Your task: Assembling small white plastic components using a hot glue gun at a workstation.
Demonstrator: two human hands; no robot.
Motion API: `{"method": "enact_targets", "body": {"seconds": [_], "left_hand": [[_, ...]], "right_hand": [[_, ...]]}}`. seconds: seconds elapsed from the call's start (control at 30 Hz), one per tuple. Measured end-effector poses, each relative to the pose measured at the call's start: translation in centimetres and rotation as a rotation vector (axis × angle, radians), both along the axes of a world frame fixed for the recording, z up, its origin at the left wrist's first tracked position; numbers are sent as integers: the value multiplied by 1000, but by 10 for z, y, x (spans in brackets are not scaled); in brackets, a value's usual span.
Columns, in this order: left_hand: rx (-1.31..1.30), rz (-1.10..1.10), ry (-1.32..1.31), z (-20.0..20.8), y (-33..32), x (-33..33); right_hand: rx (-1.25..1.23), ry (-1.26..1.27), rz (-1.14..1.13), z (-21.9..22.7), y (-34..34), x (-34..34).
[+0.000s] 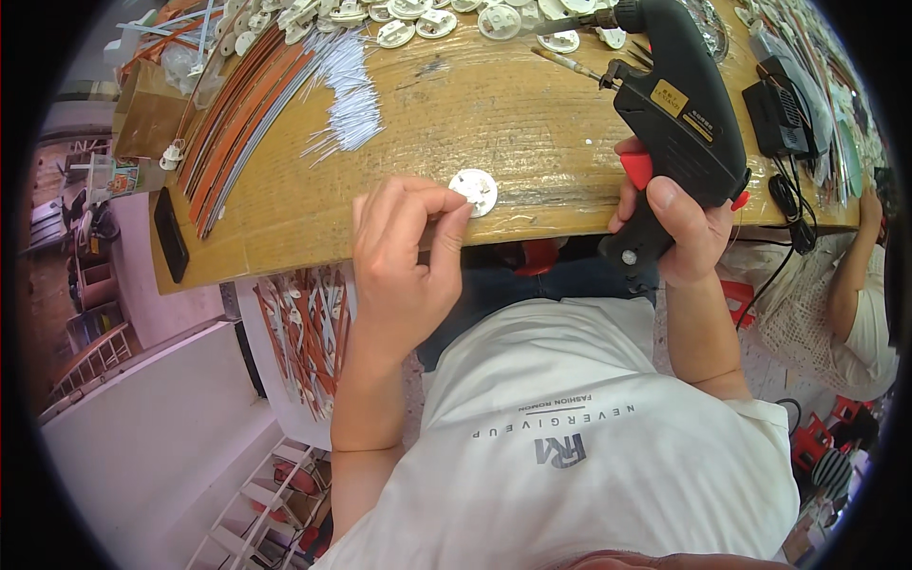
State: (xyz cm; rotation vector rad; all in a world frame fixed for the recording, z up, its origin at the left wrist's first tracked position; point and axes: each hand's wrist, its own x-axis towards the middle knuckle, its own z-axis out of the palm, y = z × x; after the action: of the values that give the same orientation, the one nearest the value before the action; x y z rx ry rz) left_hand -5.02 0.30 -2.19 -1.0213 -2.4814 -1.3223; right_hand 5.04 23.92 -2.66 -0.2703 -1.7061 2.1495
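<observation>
At the table's near edge, my left hand [404, 252] pinches the rim of a small round white disc [475, 190] between thumb and fingertips. The disc lies on the tabletop with small raised parts on its face. My right hand [692, 226] is wrapped round the handle of a black soldering gun [689, 114], a finger by its red trigger [637, 171]. The gun is held above the table, its thin tip pointing left, well apart from the disc. A pile of similar white discs [408, 28] lies along the far side.
A bundle of thin white wires [353, 100] and rows of orange and grey wires [252, 104] lie at the left. A black phone-like slab [171, 235] is at the left edge. To the right are a black adapter box [784, 109], a coiled cable [793, 204] and another person's arm [855, 256].
</observation>
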Motion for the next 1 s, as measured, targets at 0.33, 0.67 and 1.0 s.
{"method": "enact_targets", "body": {"seconds": [0.33,0.67,1.0], "left_hand": [[138,40,-49,-7,-3,-4],[67,76,-76,-6,-3,-9],[27,45,-18,-9,-4,-14]], "right_hand": [[29,11,37,3,-2,3],[243,-63,260,11,3,17],[431,24,257,8,3,9]]}}
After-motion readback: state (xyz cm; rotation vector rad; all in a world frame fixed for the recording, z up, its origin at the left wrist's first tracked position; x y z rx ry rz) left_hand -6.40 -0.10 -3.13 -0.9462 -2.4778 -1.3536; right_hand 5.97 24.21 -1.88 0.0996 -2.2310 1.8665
